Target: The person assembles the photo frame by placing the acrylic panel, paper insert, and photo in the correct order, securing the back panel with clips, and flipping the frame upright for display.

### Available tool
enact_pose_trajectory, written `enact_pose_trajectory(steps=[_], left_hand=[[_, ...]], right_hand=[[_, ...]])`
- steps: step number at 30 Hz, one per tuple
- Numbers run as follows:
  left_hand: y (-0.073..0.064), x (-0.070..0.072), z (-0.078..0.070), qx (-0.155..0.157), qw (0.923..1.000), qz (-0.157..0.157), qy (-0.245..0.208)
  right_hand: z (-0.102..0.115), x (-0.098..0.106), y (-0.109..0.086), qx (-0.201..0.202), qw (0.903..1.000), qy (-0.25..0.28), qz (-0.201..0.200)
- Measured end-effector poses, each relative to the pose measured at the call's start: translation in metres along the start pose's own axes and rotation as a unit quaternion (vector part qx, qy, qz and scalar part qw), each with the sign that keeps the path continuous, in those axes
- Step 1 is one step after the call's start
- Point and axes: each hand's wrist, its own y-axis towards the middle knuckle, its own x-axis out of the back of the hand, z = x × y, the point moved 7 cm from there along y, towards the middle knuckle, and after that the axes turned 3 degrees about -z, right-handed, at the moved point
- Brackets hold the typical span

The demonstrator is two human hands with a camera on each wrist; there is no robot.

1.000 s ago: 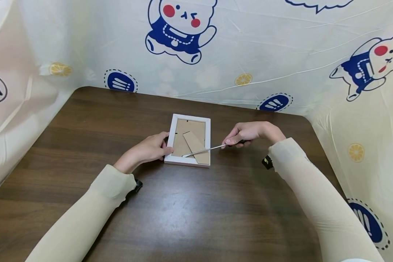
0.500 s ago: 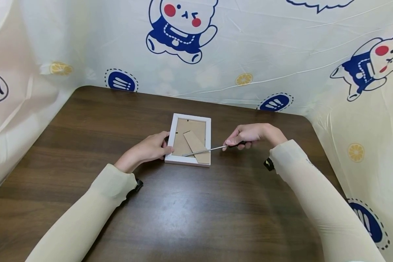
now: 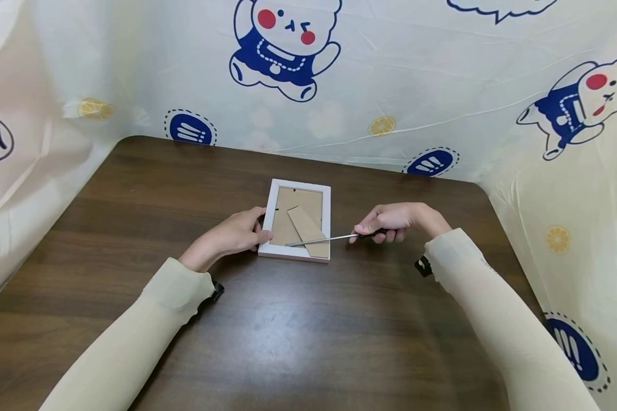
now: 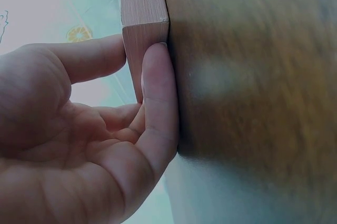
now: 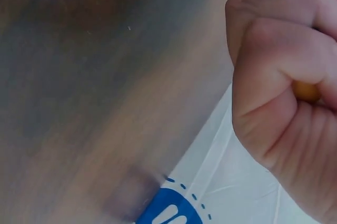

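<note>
A white picture frame [image 3: 326, 212] lies back up on the table, its brown backing board [image 3: 285, 225] showing. A cardboard stand leg [image 3: 303, 224] slants across the board. My left hand [image 3: 236, 233] holds the frame at its lower left corner, thumb on the top edge and fingers against the side. In the left wrist view the fingers press on the frame's side [image 4: 145, 0] close to the tabletop. My right hand [image 3: 391, 221] grips the dark handle of a screwdriver [image 3: 339, 237]. Its thin metal shaft crosses the frame and stand leg, the tip at the board's lower left.
The brown wooden table [image 3: 267, 337] spreads around the frame. A pale printed curtain [image 3: 416, 74] hangs along its back and sides. Black wrist straps show at both cream sleeves [image 3: 463, 257].
My right hand has dropped slightly toward the near edge, so the screwdriver's shaft lies at a flatter angle. Its tip stays at nearly the same spot. The frame and left hand have not moved.
</note>
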Motion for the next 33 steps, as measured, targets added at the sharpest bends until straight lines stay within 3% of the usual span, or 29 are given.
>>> enact_pose_trajectory(steps=[3, 6, 9, 12, 18, 23, 28, 33], left_hand=[[0.0, -0.002, -0.001, -0.002, 1.0, 0.002, -0.004], [0.0, -0.002, -0.004, -0.002, 1.0, 0.003, -0.008], [-0.001, -0.002, -0.007, -0.002, 0.9999, 0.002, -0.01], [0.0, -0.002, -0.009, -0.004, 0.9999, -0.001, -0.01], [0.001, -0.001, -0.008, 0.002, 1.0, 0.002, 0.0], [-0.002, 0.002, -0.005, 0.01, 0.9999, 0.003, 0.005], [-0.003, 0.002, -0.002, 0.008, 0.9997, -0.004, 0.023], [-0.003, 0.002, -0.001, 0.002, 0.9993, -0.011, 0.036]], right_hand=[[0.0, -0.003, -0.005, 0.03, 0.9992, -0.014, -0.024], [0.007, -0.005, -0.014, 0.081, 0.9927, -0.06, -0.066], [0.015, -0.006, -0.029, 0.126, 0.9777, -0.117, -0.121], [0.018, -0.007, -0.047, 0.147, 0.9582, -0.16, -0.187], [0.022, -0.006, -0.083, 0.139, 0.9237, -0.205, -0.293], [0.045, -0.006, -0.109, 0.112, 0.8869, -0.287, -0.345], [0.078, -0.008, -0.125, 0.095, 0.8585, -0.357, -0.355], [0.106, -0.007, -0.128, 0.09, 0.841, -0.409, -0.343]])
